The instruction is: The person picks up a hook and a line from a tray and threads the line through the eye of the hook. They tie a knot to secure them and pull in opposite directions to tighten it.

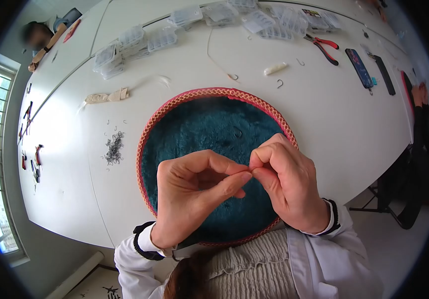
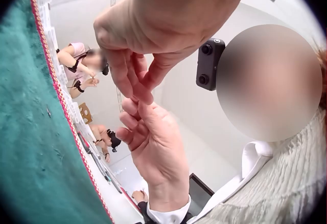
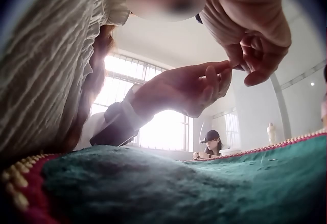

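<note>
Above a round teal plush mat (image 1: 189, 122) with a pink and gold braided rim, my two hands meet fingertip to fingertip. My left hand (image 1: 187, 187) pinches with thumb and forefinger, its other fingers curled behind. My right hand (image 1: 294, 184) pinches at the same spot, thumb against bent forefinger. What sits between the fingertips is tiny, and I cannot tell its kind. The left wrist view has the left hand (image 2: 158, 25) above and the right hand (image 2: 161, 152) below, touching. A dark fish hook (image 1: 238, 132) lies on the plush beyond the fingers.
Left of the mat are a pile of small hooks (image 1: 114, 148) and a cloth-wrapped bundle (image 1: 107, 96). Larger hooks (image 1: 280, 83), a white roll (image 1: 275, 69), red-handled pliers (image 1: 324, 47) and a dark phone-like slab (image 1: 359, 68) lie beyond it. Clear plastic boxes (image 1: 162, 39) line the back.
</note>
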Motion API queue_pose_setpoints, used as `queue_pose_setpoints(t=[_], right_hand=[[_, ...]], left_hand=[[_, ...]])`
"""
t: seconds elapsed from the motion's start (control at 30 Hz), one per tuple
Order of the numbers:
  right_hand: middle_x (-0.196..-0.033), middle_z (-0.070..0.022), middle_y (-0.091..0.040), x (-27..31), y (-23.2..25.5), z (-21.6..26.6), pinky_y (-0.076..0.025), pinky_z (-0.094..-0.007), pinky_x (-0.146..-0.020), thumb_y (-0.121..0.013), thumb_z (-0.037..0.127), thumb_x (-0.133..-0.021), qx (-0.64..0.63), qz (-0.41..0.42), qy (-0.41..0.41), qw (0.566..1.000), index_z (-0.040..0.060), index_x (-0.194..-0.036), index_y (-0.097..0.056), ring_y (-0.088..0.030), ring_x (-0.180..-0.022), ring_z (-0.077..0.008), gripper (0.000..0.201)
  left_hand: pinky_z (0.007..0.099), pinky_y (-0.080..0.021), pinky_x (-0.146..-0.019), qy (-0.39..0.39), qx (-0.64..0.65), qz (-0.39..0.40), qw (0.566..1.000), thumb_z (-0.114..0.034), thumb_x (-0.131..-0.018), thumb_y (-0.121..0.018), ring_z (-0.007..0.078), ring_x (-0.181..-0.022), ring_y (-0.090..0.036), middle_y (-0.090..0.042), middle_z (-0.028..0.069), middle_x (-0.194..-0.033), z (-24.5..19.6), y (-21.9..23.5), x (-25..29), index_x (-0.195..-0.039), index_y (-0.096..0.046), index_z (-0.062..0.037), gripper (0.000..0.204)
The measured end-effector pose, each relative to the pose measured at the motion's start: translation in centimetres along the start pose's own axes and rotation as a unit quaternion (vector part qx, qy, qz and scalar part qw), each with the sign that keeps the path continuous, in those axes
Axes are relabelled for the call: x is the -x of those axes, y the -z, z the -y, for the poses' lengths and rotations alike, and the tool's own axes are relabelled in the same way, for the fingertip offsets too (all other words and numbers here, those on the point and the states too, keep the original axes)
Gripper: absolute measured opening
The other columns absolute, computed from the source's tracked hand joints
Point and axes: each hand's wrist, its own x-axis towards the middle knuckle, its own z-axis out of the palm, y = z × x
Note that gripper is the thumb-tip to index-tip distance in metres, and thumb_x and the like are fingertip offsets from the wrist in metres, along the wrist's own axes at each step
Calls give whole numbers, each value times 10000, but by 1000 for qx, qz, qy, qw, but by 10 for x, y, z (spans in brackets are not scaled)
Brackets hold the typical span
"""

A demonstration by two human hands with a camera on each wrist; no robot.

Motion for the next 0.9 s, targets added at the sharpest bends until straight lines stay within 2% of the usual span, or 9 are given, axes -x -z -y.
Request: queue_pose_setpoints(t=[0.17,0.27,0.43,0.5,0.57,0.67,0.73,0.83,0.9], right_hand=[[-737,-56,-499,0,1,0,-424,-292,-497,-639,-21,-719,25,-1,-2,1000,30,-780,-484,-531,-615,-184,173],[-738,-55,-498,1,1,0,-420,-281,-496,-630,-26,-735,-6,-10,-14,1000,32,-787,-494,-529,-619,-176,157],[-743,-34,-521,-1,3,2,-437,-239,-514,-624,-10,-767,-137,-46,-65,987,29,-853,-538,-520,-612,-119,128],[-754,-29,-536,-1,4,-1,-450,-230,-530,-629,0,-767,-161,-51,-77,983,24,-861,-551,-529,-626,-109,125],[-765,-24,-550,0,4,-2,-463,-221,-546,-634,10,-767,-183,-55,-90,977,20,-870,-565,-538,-640,-98,125],[-779,-24,-575,0,5,0,-477,-214,-577,-635,30,-777,-251,-29,-129,959,8,-848,-590,-560,-677,-86,87],[-765,-26,-583,1,5,2,-480,-213,-585,-628,56,-797,-315,-3,-185,931,1,-822,-608,-569,-693,-76,64],[-758,-31,-583,3,6,-1,-479,-209,-588,-609,72,-816,-328,5,-178,928,-3,-811,-605,-564,-686,-73,75],[-761,-30,-580,4,6,-2,-473,-203,-584,-594,80,-830,-331,7,-179,926,-4,-816,-599,-556,-686,-68,85]], left_hand=[[193,-503,-575,-8,15,3,1000,31,-765,-645,91,-632,-612,-628,54,-742,3,0,0,-787,-603,38,48],[183,-484,-555,-11,22,-2,1000,28,-775,-633,81,-618,-602,-619,45,-729,4,-2,0,-793,-594,29,43],[178,-457,-553,-22,42,-22,999,12,-790,-622,63,-616,-578,-610,34,-735,11,-4,1,-820,-588,14,45],[188,-446,-577,-47,102,-35,993,9,-786,-629,57,-633,-548,-605,29,-756,14,-4,-1,-820,-594,4,49],[193,-439,-579,-35,134,-34,990,8,-781,-635,58,-636,-534,-598,27,-762,15,-4,0,-822,-596,0,56],[199,-426,-573,-7,184,-33,982,2,-776,-643,60,-637,-515,-587,23,-771,16,-6,1,-824,-601,-6,64],[199,-419,-565,9,206,-33,978,-1,-775,-646,61,-634,-510,-581,22,-775,16,-7,4,-823,-603,-7,65],[212,-434,-601,34,165,-18,986,-44,-801,-606,68,-651,-493,-529,22,-840,14,-8,6,-816,-579,-42,31],[199,-428,-561,15,193,-16,981,0,-777,-643,72,-647,-530,-593,29,-808,16,-9,5,-832,-613,-14,64]])
